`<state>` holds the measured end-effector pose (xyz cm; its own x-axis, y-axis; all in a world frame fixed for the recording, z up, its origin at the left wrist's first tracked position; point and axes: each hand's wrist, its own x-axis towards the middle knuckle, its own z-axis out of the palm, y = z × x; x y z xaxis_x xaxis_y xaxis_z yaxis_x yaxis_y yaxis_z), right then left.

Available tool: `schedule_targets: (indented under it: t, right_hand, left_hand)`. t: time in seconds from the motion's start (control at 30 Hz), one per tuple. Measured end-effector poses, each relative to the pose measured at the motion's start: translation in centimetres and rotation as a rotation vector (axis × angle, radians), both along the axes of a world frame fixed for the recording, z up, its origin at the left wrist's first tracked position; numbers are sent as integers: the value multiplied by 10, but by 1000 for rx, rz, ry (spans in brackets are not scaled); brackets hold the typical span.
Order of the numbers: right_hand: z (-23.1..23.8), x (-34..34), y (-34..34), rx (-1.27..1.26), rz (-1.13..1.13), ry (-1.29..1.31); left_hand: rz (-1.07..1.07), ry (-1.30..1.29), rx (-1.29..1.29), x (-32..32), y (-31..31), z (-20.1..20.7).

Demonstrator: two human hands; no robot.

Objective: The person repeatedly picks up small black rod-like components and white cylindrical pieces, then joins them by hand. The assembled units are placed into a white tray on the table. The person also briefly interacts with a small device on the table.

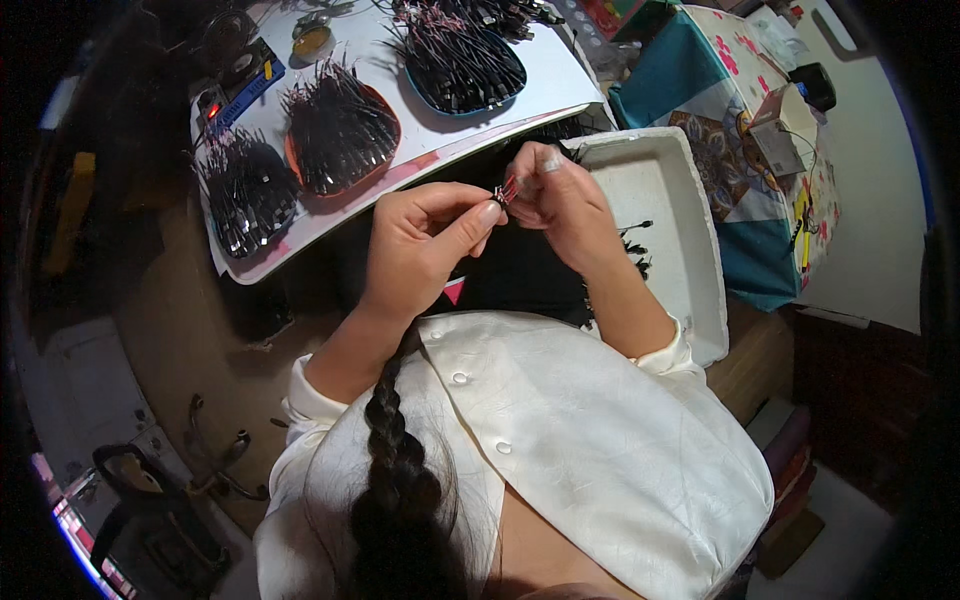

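Note:
In front of my chest, my left hand (425,238) pinches a small dark cable end between thumb and fingertips. Thin red wires (511,189) stick out of it toward my right hand (565,208), whose thumb and fingers are closed on them. Both hands almost touch, above my dark-covered lap. My fingers hide most of the piece, so its plug cannot be made out. Black cables with metal plugs and thin reddish wire ends lie bundled in an orange bowl (398,128), in a blue bowl (462,112) and in another pile (246,195) at the left.
The white table (430,150) spans the far side. To my right stands a white foam box (690,240) with several black plugs along its inner left side. A blue device (250,92) with a red light sits far left; a cloth-covered table (740,130) stands far right.

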<state>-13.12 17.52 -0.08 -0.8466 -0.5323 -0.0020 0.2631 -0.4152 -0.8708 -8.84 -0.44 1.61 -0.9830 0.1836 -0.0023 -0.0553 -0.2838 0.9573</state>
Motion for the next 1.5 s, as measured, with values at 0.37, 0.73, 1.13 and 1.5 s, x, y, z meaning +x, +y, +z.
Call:
schedule_targets:
  t: [0.37,0.73,1.13,1.5]
  right_hand:
    - [20,0,10,533,-436,677]
    - [34,5,5,616,-69,1381]
    - [37,2,-4,599,-7,1314]
    - [18,39,-1,-17,331,-519]
  left_hand:
    - [-102,-119,-23,18,-19,7]
    - [-359,-354,143,8,-46,4]
    - [-387,-292,78,6,-49,6]
    - [95,1135,-1148,33,-29,16]
